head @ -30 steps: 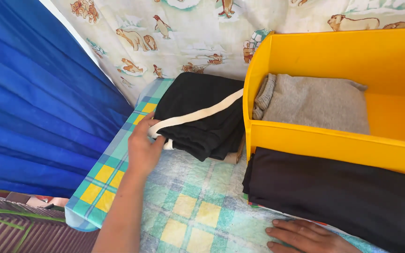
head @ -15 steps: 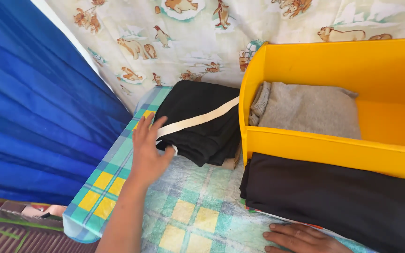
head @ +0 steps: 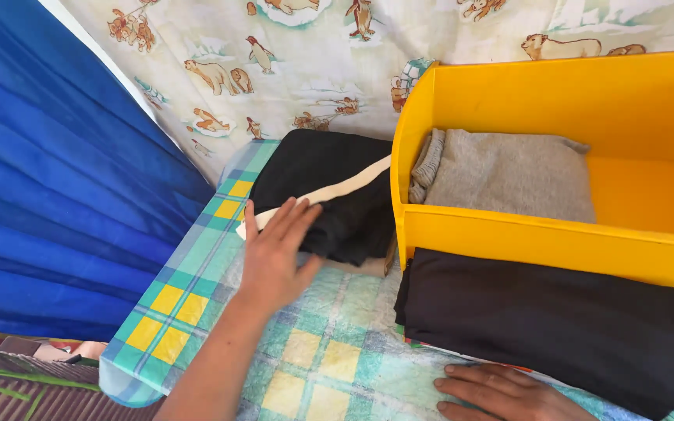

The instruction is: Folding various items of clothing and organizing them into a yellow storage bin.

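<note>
Head view: flat left hand (head: 273,253) on black garment (head: 329,191)

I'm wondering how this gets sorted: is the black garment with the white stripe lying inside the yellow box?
No, the striped black garment lies on the checked cloth beside the yellow box, which holds only a grey garment.

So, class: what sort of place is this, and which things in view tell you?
Probably a home corner where clothes get folded and put away. A checked cloth covers the surface, folded garments lie on it, a grey one sits in a yellow box, and an animal-print sheet hangs behind.
</note>
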